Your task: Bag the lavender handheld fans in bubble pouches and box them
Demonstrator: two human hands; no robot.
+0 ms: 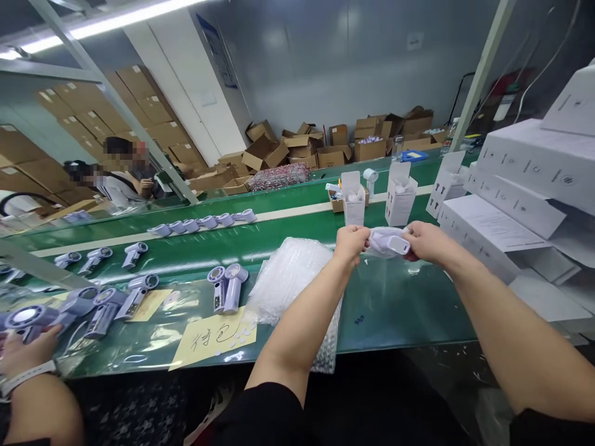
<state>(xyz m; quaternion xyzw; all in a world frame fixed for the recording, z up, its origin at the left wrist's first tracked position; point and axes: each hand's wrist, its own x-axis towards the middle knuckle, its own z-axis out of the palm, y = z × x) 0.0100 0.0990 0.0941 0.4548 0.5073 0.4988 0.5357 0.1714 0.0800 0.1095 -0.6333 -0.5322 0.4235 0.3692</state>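
Closest to you are your own two forearms, reaching out over the green table [409, 310]. Your left hand [349, 241] and right hand [430, 241] meet in the middle, and both have a clenched grip on the same thing: a small pale lilac handheld fan [388, 243] wrapped in a thin white bag. The left pinches the bag end, the right wraps the other end, and the fan sits held up above the table between them.

Just below and left of your left grip lies a heap of bubble wrap [290, 279], spilling over the near table edge. Further left of that, two lilac fans [227, 286] lie side by side, with a yellow handwritten note [216, 339] below them. Way off left, another person's hand [25, 350] with a wristband touches more fans.

Beyond your grips stand small open white boxes [400, 195]. Right of your right grip is a stack of flat white cartons [520, 186]. Far back, brown cardboard boxes [334, 148] are piled against the wall.
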